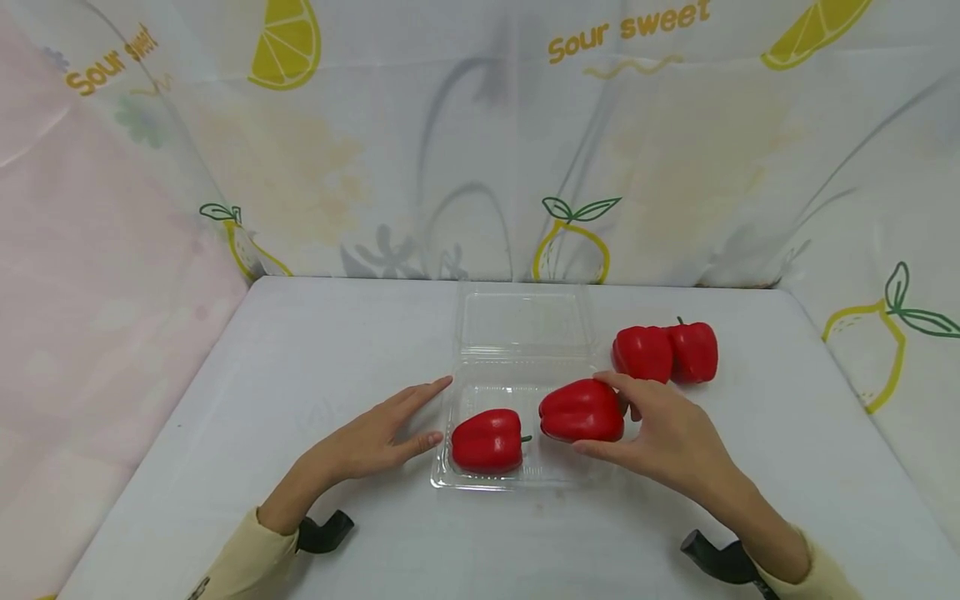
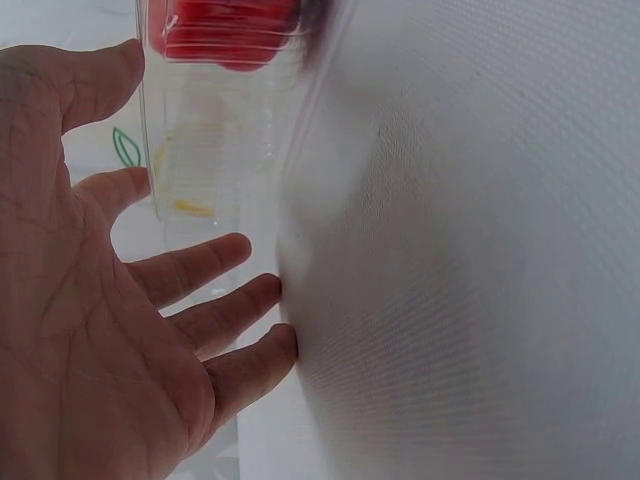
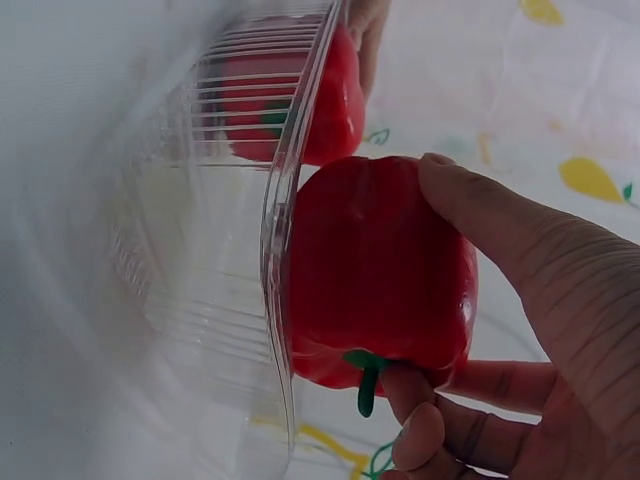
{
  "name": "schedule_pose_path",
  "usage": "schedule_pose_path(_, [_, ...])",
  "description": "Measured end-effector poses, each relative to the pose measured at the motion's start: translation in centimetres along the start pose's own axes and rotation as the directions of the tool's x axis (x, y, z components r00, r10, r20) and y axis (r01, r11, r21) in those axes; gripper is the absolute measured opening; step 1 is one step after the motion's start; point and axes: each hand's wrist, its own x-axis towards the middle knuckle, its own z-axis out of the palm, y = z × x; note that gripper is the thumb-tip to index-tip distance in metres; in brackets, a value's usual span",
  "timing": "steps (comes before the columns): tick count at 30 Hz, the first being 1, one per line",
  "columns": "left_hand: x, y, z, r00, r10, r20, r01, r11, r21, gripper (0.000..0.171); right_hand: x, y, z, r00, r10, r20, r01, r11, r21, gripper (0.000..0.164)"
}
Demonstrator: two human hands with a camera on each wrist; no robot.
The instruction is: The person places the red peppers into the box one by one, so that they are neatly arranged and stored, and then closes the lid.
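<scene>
Right hand (image 1: 663,433) grips our red pepper (image 1: 581,410) over clear tray (image 1: 480,479); left hand (image 1: 375,437) flat, fingers relaxed, beside tray on tabletop (image 1: 300,350).

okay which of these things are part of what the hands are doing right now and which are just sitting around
In use: clear clamshell box; pepper in the box; pepper gripped by right hand; left hand open beside the box.
Lying about: two peppers; lemon-print cloth.

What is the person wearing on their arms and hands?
Both hands are bare: no gloves or rings show on the left hand or the right hand. Each arm has a pale yellow sleeve ending at the wrist. A black curved mount sits at each wrist.
</scene>
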Motion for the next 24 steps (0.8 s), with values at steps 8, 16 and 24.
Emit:
schedule_pose_path(8, [0.0, -0.1, 0.1, 1.000, 0.001, -0.002, -0.001, 1.000, -0.003, 0.074, 0.0, -0.4, 1.0, 1.000, -0.023, 0.015, 0.024, 0.999, -0.031, 0.082])
schedule_pose_path(16, [-0.1, -0.1, 0.1, 1.000, -0.003, -0.001, 0.003, 1.000, 0.001, 0.074, -0.2, -0.7, 1.7, 0.999, -0.040, 0.011, 0.041, 0.996, -0.073, 0.081])
schedule_pose_path(24, [0.0, -0.1, 0.1, 1.000, 0.000, -0.003, 0.000, 1.000, 0.011, 0.073, -0.5, -0.6, 2.3, 0.999, -0.032, 0.033, 0.034, 0.997, -0.075, 0.082])
